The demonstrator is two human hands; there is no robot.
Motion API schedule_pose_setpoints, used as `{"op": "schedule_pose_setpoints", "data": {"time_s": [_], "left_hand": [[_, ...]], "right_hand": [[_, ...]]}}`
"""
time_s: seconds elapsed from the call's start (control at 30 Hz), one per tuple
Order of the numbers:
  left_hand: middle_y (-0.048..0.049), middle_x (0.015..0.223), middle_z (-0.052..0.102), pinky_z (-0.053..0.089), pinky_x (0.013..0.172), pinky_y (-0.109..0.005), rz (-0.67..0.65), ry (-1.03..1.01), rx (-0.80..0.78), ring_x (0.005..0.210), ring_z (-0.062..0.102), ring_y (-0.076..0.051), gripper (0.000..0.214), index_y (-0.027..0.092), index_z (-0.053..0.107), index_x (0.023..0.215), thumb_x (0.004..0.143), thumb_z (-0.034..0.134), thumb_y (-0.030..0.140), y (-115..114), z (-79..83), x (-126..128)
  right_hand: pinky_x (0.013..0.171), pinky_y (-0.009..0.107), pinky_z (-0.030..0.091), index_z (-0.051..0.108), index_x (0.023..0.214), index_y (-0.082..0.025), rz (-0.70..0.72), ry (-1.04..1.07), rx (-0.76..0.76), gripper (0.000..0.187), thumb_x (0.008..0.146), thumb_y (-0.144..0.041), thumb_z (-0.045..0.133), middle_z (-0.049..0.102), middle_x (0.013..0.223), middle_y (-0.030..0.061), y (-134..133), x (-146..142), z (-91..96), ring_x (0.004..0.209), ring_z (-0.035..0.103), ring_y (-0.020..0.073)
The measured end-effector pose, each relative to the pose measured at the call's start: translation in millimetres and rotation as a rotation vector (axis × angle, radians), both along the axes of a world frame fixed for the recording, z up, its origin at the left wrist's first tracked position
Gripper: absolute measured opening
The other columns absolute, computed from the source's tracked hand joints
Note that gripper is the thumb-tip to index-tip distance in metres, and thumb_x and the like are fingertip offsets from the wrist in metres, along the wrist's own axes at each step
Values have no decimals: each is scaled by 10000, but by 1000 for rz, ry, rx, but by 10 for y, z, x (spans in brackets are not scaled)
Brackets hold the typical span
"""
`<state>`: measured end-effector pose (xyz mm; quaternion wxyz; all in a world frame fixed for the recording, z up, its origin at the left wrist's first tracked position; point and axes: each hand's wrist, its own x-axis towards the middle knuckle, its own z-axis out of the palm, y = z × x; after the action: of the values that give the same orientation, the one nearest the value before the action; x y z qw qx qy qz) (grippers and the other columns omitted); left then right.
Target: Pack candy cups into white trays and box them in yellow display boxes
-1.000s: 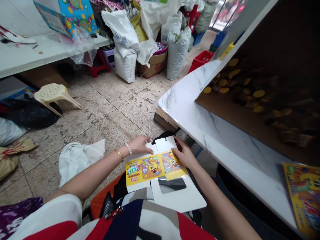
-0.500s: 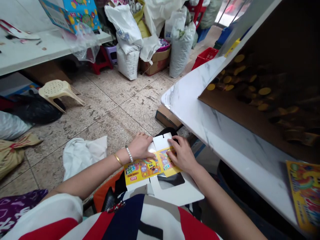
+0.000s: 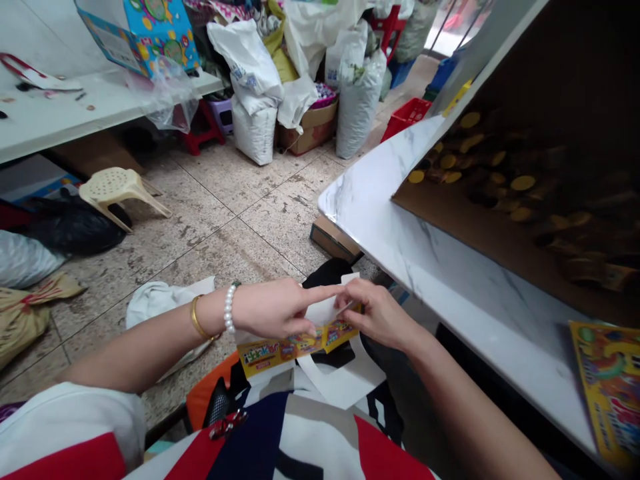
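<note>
Left hand (image 3: 273, 310), with a bead bracelet and a gold bangle at its wrist, is clamped over the top edge of a flat printed carton (image 3: 285, 348), its forefinger stretched out along the carton's white flap (image 3: 320, 312) until it meets the right hand (image 3: 377, 313). That right hand is closed in a pinch on the same flap, fingertips together on its edge. The carton hangs between and just below both hands, above the person's lap, tilted so its yellow panel faces up and away. Bold coloured characters and cartoon figures run across that panel, but they are too foreshortened and blurred to read. Beyond the right hand runs a marble-patterned worktop (image 3: 400, 220) carrying a brown cardboard box (image 3: 475, 227) of yellow-topped pieces, and near its edge lies a yellow printed sheet (image 3: 610, 380) whose lettering is also unreadable. Past the left hand, a white cloth (image 3: 160, 300) lies on the tiled floor, with a beige plastic stool (image 3: 117, 190) farther off.
</note>
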<state>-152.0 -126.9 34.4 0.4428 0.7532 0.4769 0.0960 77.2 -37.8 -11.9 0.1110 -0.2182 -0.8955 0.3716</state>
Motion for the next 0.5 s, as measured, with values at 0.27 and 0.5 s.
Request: {"op": "schedule_pose_setpoints", "data": {"time_s": [0.27, 0.5], "left_hand": [[-54, 844, 671, 426, 673, -307, 155, 168, 128, 760, 604, -230, 646, 165, 626, 1274, 734, 718, 508, 275, -109, -92], [10, 555, 564, 360, 555, -297, 214, 236, 125, 533, 508, -177, 139, 203, 694, 777, 666, 612, 189, 435, 160, -208]], "right_hand": [[833, 304, 521, 582, 854, -214, 321, 248, -113, 208, 838, -13, 528, 722, 913, 46, -254, 21, 113, 911, 662, 167], [995, 421, 468, 590, 868, -218, 323, 235, 133, 195, 789, -47, 539, 664, 844, 32, -33, -105, 461, 930, 635, 189]]}}
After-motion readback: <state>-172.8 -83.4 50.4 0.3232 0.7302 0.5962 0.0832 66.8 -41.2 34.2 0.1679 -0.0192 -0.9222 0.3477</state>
